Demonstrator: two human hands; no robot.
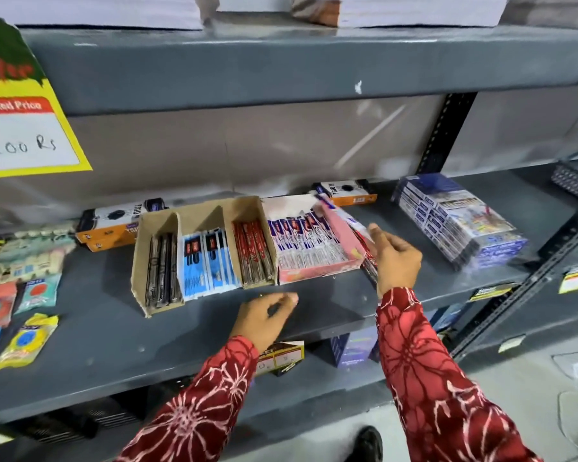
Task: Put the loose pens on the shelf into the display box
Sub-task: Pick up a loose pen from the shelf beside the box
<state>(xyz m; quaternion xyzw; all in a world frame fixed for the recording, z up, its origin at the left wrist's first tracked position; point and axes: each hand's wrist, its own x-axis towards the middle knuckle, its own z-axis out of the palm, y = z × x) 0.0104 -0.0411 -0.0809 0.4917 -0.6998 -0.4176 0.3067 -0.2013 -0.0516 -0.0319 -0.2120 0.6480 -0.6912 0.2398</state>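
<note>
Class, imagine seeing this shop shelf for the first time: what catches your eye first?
The yellow price sign reading "100 Rs" hangs at upper left. At mid-shelf, the brown cardboard display box holds packets beside the pink pen box, where the right hand grips red-packaged pens.

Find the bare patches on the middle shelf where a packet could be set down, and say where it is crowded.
Free: the grey shelf front, between the cardboard display box and the edge, left of the left hand; also the strip between the pink box and the blue packs, partly taken by the right hand. Crowded: the far-left packets.
</note>
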